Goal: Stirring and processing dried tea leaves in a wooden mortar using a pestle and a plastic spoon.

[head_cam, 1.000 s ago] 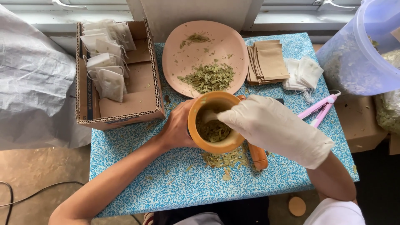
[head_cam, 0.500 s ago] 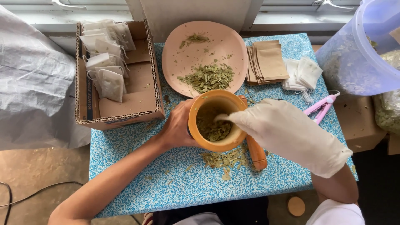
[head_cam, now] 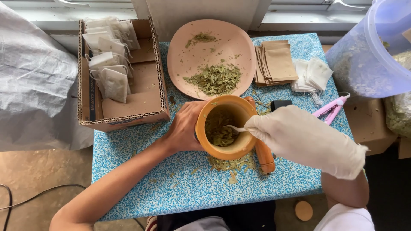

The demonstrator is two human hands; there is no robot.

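Observation:
An orange mortar-like bowl with crushed green dried leaves inside stands on the blue speckled table. My bare left hand grips its left side. A white glove covers my right hand, which holds a small white spoon with its tip dipped into the leaves in the bowl. An orange pestle lies on the table just right of the bowl, partly under my right hand. Loose leaf bits lie in front of the bowl.
A pink plate with a leaf pile sits behind the bowl. A cardboard box of filled white bags stands at left. Brown paper pouches, white empty bags, a pink tool and a clear tub are at right.
My right hand has shifted a little to the right and drawn back from over the bowl, so the white spoon now shows. The left hand keeps holding the bowl.

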